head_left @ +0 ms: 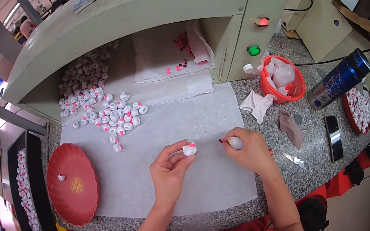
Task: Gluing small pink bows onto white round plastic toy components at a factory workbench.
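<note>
Between the thumb and fingers of my left hand is a small white cat-head figure with a pink bow, held above the white sheet. My right hand is closed, a short way to its right. A tiny dark-and-pink piece shows at its fingertips. A pale rounded thing sits in the same grip, mostly hidden by the fingers. Beyond my left hand lies a heap of similar white figures. More small pink and dark pieces lie on white cloth inside the green-grey housing.
The housing arches over the sheet's far side. A red scalloped dish and black tray stand left. At right are a red basket, blue bottle, phone and blade.
</note>
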`<state>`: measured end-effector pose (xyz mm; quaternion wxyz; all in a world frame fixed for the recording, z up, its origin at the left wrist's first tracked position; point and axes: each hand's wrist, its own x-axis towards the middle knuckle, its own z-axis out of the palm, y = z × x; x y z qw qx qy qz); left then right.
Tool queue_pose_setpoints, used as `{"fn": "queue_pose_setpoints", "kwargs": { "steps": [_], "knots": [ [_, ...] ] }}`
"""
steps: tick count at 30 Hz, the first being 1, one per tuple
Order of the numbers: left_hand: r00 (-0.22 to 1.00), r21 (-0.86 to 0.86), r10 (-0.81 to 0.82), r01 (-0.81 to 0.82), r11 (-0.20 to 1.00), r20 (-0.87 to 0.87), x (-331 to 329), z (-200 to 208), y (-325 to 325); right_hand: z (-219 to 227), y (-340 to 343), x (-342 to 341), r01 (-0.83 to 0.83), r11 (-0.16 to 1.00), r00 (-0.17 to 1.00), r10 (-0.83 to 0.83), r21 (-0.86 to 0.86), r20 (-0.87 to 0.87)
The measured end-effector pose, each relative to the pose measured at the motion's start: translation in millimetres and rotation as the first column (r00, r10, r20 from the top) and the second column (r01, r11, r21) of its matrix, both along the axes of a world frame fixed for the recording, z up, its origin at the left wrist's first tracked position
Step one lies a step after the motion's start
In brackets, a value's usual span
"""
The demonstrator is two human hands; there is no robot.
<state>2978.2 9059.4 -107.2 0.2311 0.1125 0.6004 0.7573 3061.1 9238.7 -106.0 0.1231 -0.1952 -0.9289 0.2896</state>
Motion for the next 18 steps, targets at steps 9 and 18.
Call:
{"fn": "queue_pose_setpoints", "kwargs": {
  "steps": [9, 18],
  "knots": [
    [0.963, -0.05, -0.087, 0.076, 0.996, -0.254, 11.9, -11.3, 5.3, 18.3, -31.5, 1.8, -0.253, 0.828, 0.954, 0.127, -0.5, -0.271],
    [0.896, -0.183, -0.157, 0.087, 0.979, -0.416, 14.2, -5.4, 5.8, 23.4, -28.4, 3.2, -0.1, 0.879, 0.983, 0.016, -0.467, -0.181]
  ]
}}
